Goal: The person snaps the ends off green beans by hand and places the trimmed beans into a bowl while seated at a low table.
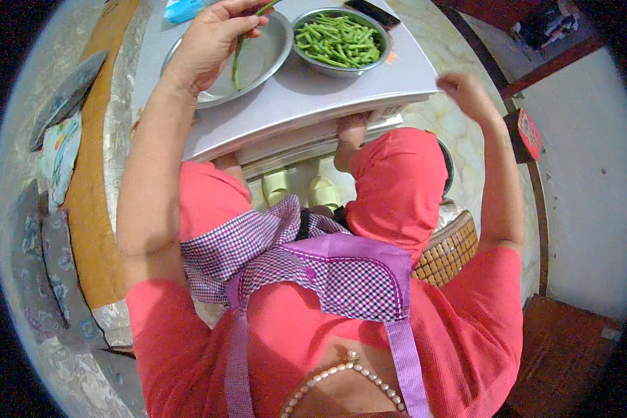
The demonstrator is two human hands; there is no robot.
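Observation:
My left hand [216, 44] is raised over a wide metal basin [266, 55] and pinches one long green bean [236, 65] between thumb and fingers. The bean hangs down across the basin, its upper end running out of the frame's top. To the right of the basin stands a metal bowl [339, 71] heaped with short pieces of green bean [339, 42]. Just past the table's right edge is my right hand [465, 94], blurred and with its fingers bent. Whether it holds anything cannot be made out.
Both vessels stand on a pale table [324, 94]. Behind the bowl lies a dark flat phone-like object [373, 13]; a blue packet [180, 10] is at the back left. Below are light green slippers [324, 192]. A dark round container [447, 167] shows partly behind my right knee.

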